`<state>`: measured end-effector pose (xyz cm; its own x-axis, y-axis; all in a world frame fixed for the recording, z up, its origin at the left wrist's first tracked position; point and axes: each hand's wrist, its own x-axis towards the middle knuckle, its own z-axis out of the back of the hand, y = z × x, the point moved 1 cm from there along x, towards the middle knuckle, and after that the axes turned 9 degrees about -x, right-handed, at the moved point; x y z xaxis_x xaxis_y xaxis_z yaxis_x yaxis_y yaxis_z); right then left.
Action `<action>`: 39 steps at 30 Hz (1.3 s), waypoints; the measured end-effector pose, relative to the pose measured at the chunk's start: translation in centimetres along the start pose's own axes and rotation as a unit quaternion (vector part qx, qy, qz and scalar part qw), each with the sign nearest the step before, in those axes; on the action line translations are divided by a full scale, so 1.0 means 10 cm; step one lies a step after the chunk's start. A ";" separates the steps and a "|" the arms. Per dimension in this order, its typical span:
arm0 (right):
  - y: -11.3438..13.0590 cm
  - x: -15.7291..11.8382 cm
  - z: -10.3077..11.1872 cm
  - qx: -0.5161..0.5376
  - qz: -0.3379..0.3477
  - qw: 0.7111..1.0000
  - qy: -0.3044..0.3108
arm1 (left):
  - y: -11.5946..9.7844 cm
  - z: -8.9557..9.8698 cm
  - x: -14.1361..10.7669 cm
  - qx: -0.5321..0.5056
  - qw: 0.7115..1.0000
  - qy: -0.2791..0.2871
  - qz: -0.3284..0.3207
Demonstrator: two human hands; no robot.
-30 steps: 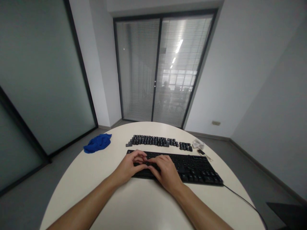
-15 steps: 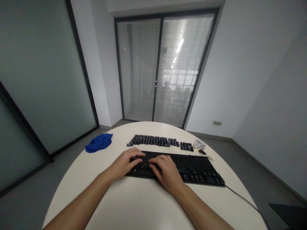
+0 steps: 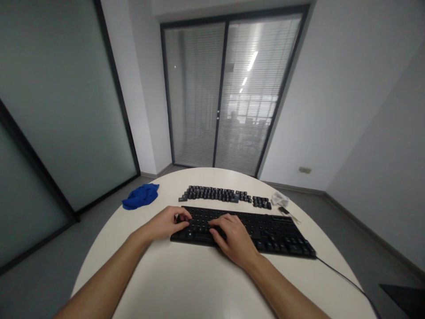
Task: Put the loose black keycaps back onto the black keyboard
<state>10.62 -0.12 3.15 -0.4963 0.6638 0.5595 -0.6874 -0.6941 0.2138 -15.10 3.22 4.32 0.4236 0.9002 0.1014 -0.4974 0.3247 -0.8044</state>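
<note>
Grey-green frosted glass (image 3: 66,88) fills the left side of the room, and a pale wall (image 3: 345,88) stands on the right. Between them, blinds (image 3: 195,106) hang in a dark-framed window. The cream desk (image 3: 179,279), with a curved far edge, takes up the lower middle. On it the black keyboard (image 3: 275,230) lies flat, angled a little, right in front of the person. Beyond its far edge, rows of loose keycaps (image 3: 212,194) lie in a long band, apart from the keyboard. A black cable (image 3: 345,278) runs from its near right corner over the desk toward the lower right.

The right hand (image 3: 211,227) is over the left half of the keyboard, thumb and forefinger narrowly spaced; whether they pinch anything, I cannot tell. The left hand (image 3: 189,220) curls at the keyboard's left end, a narrow gap between thumb and fingers; I cannot tell if it holds a cap.

A crumpled blue cloth (image 3: 141,197) lies at the desk's far left. A clear bag (image 3: 280,200) lies far right, with a small dark object (image 3: 283,210) just beside it.
</note>
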 end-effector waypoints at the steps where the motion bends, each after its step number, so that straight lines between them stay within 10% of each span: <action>1: 0.00 0.00 0.00 0.001 -0.001 1.000 0.002 | 0.01 0.00 0.00 0.001 1.000 0.005 0.000; 39: 0.01 0.00 0.00 -0.013 -0.012 0.998 0.053 | -0.09 0.01 -0.04 0.102 0.989 0.055 -0.088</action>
<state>10.54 -0.20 3.12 -0.5318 0.7067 0.4666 -0.7130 -0.6710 0.2036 -14.88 2.55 5.03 0.5906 0.7917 0.1562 -0.5471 0.5351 -0.6437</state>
